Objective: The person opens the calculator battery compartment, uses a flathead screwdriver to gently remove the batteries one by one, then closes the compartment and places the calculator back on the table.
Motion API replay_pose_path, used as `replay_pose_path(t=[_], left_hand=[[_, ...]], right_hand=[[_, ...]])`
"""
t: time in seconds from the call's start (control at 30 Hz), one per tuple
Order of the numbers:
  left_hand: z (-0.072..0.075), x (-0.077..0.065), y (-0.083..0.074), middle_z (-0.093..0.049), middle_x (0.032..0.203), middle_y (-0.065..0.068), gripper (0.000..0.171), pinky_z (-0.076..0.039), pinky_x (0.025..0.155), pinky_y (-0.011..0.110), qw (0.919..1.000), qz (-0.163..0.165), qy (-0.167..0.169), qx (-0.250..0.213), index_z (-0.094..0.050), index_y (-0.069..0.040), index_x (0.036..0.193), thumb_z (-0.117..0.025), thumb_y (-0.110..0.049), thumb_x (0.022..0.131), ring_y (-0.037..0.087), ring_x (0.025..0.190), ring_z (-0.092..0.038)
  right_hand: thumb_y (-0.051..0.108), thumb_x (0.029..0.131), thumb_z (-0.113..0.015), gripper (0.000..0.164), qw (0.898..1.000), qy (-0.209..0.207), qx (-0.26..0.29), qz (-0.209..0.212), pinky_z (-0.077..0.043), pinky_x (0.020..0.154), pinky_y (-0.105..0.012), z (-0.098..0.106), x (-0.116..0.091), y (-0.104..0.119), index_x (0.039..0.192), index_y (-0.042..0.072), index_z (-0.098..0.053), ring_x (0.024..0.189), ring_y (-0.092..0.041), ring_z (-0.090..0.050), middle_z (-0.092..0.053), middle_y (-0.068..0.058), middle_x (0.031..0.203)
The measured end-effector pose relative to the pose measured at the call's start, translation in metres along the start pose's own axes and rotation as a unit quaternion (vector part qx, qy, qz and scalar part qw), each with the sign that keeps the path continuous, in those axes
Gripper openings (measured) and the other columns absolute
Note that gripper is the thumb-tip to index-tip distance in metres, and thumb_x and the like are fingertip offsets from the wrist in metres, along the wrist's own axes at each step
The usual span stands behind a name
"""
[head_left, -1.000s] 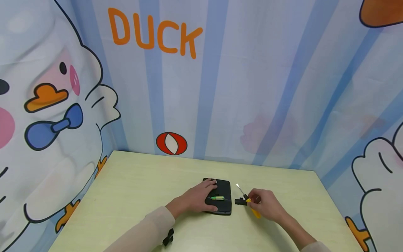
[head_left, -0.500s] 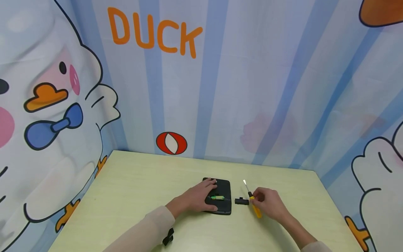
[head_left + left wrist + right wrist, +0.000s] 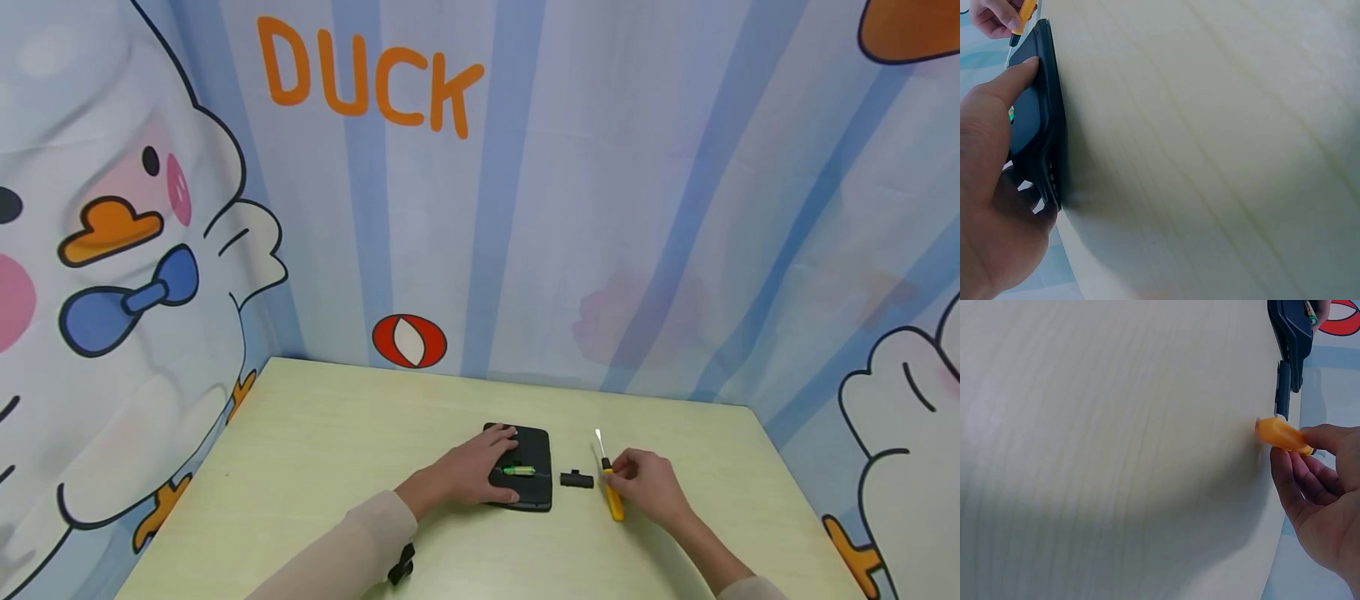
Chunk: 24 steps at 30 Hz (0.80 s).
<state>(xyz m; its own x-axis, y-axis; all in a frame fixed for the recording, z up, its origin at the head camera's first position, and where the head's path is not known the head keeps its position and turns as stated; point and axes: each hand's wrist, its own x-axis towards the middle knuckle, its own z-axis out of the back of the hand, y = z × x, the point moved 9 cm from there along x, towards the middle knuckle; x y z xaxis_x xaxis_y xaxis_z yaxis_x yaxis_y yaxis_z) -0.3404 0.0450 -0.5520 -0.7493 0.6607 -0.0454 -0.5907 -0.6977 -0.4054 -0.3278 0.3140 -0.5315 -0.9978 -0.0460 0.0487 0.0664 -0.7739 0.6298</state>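
A flat black device (image 3: 532, 492) lies on the table, a small green battery (image 3: 518, 471) showing in a slot in its face. My left hand (image 3: 474, 468) rests across it, fingers spread toward the far edge and thumb on the near part. In the left wrist view the thumb (image 3: 1019, 78) presses the top face. Right of the device is a small black battery cover (image 3: 577, 480). Beside the cover my right hand (image 3: 651, 485) pinches a screwdriver (image 3: 612, 493) by its yellow handle, metal tip pointing away from me. The right wrist view shows the handle (image 3: 1280, 434) between thumb and fingertips.
A small black object (image 3: 402, 565) lies by my left sleeve near the front. The pale wooden table (image 3: 337, 433) meets a duck-printed curtain (image 3: 555, 208) at the back and sides.
My right hand has drawn the screwdriver to the right, away from the battery cover, and its tip has swung right and stands straighter. The left hand and the device stay put.
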Motion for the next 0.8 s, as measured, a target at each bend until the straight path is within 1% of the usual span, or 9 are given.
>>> replay_pose_path(t=[0.27,0.57,0.8], left_hand=[[0.001,0.0,0.0,-0.028,0.174,0.004,0.086,-0.032,0.125,0.044,1.0,-0.003,-0.001,-0.002,-0.042,-0.011,0.163,-0.071,-0.059,0.097,0.025,0.161,-0.022],[0.0,0.0,0.002,-0.028,0.174,0.004,0.086,-0.033,0.125,0.044,1.0,-0.005,-0.001,0.0,-0.042,-0.012,0.163,-0.07,-0.059,0.097,0.024,0.162,-0.021],[-0.001,0.001,0.002,-0.028,0.174,0.001,0.086,-0.034,0.124,0.043,1.0,0.001,-0.003,0.002,-0.043,-0.013,0.163,-0.071,-0.06,0.096,0.023,0.162,-0.021]], right_hand=[[0.014,0.088,-0.084,0.015,1.0,-0.005,-0.003,-0.029,-0.051,0.057,-0.028,0.002,0.0,-0.008,0.085,0.005,-0.072,0.064,-0.015,-0.061,-0.068,-0.001,0.075],[0.017,0.089,-0.084,0.017,0.998,0.006,-0.008,-0.056,-0.051,0.056,-0.031,0.0,0.0,-0.011,0.083,0.005,-0.072,0.062,-0.016,-0.06,-0.065,-0.001,0.072],[0.015,0.09,-0.082,0.017,0.998,0.014,-0.014,-0.064,-0.049,0.057,-0.031,-0.004,-0.002,-0.012,0.081,0.006,-0.071,0.061,-0.017,-0.057,-0.063,-0.002,0.071]])
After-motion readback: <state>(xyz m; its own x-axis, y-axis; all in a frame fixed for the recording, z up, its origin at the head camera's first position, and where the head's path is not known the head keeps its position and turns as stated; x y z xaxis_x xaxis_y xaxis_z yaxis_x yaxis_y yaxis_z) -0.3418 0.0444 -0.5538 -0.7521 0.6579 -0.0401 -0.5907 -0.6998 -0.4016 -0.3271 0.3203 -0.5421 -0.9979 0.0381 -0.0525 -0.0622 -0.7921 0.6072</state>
